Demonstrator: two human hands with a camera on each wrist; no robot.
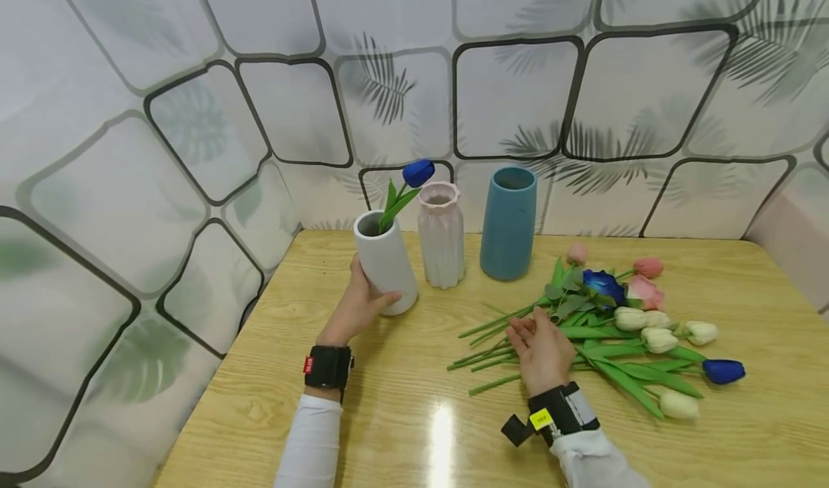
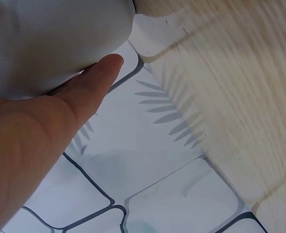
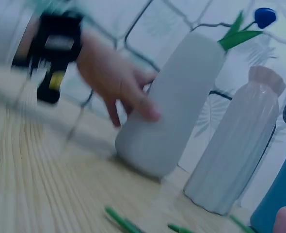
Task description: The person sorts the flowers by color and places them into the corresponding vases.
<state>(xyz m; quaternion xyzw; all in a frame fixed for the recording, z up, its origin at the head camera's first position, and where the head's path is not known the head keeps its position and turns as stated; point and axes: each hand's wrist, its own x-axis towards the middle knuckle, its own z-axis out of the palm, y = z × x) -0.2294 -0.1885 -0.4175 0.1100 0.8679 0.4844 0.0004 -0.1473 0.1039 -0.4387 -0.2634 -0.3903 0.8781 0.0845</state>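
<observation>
The left hand point(image 1: 355, 308) grips the white vase point(image 1: 386, 261), which leans toward the wall — mouth up, long axis tilted off vertical — near the table's point(image 1: 388, 416) left back corner. A blue tulip point(image 1: 417, 173) stands in it. The right hand point(image 1: 540, 351) lies open on the stems of the flower pile point(image 1: 622, 322). The table is light wood; patterned panels point(image 1: 194, 128) wall it in.

White vase point(image 1: 387, 263), ribbed pink vase point(image 1: 441, 236), teal vase point(image 1: 508, 223), leaf-patterned wall point(image 1: 194, 128).
</observation>
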